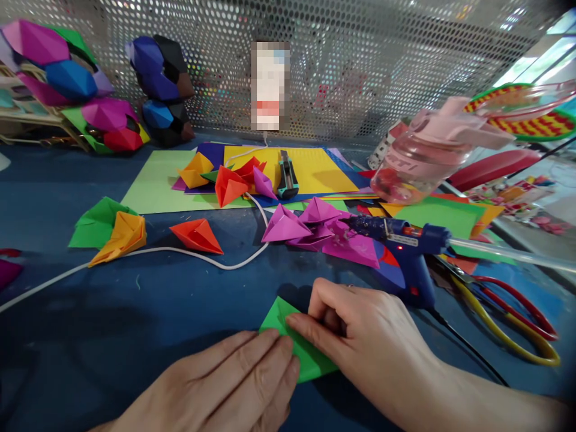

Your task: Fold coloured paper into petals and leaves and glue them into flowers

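Observation:
A folded piece of green paper (311, 359) lies on the blue table between my hands. My left hand (229, 381) rests over its left part, fingers stretched out and pressing it down. With fingers curled in, my right hand (371, 330) sets its thumb on the upper part of the paper; the tips of the other fingers are partly hidden. Beyond my hands are folded purple paper pieces (315, 225), touched by the nozzle of a blue glue gun (416, 258) with a red light on. Folded red (198, 235), yellow (123, 235) and green (96, 222) pieces lie farther left.
A utility knife (287, 177) lies on stacked yellow sheets (315, 168). Scissors (504, 312) and a pink bottle (414, 162) are at right. A white cable (180, 249) crosses the table. Faceted paper shapes (108, 123) stand at the back left before a perforated metal panel (216, 72).

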`<action>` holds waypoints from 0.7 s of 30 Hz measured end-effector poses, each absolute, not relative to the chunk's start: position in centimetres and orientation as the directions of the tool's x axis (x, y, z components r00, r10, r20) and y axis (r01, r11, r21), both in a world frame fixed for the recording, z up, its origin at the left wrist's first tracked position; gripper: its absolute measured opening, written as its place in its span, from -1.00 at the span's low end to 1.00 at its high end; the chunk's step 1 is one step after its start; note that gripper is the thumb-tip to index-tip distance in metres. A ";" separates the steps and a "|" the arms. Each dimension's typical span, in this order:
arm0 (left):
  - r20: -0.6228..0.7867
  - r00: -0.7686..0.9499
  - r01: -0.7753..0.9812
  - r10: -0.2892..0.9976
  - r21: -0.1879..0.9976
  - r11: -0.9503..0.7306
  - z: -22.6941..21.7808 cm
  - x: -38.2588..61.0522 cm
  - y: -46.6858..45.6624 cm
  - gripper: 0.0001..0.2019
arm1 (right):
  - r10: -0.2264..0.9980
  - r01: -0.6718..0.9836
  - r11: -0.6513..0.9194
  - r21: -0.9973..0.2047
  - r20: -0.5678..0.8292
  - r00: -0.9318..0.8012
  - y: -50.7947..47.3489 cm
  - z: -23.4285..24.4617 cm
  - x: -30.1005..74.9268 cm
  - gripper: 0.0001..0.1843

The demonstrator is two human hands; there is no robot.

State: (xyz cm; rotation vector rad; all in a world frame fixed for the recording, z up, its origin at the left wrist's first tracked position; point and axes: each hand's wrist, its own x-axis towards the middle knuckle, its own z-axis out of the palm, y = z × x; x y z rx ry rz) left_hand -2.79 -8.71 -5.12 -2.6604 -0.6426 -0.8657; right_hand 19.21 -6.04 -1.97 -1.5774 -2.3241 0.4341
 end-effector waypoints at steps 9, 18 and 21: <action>0.570 0.709 0.519 0.415 -0.025 -0.854 -4.5 -2.3 -9.0 -0.77 | 0.928 0.831 0.362 -0.422 0.078 -0.364 -6.1 -2.0 19.3 -0.71; 0.673 0.672 0.505 0.308 -0.112 -0.856 -6.2 -2.3 -8.5 -0.77 | 0.929 0.839 0.365 -0.404 0.100 -0.356 -6.0 -2.2 19.1 -0.71; 0.680 0.672 0.501 0.292 -0.128 -0.856 -5.9 -2.2 -8.4 -0.77 | 0.923 0.836 0.383 -0.392 0.120 -0.367 -6.0 -2.3 19.1 -0.72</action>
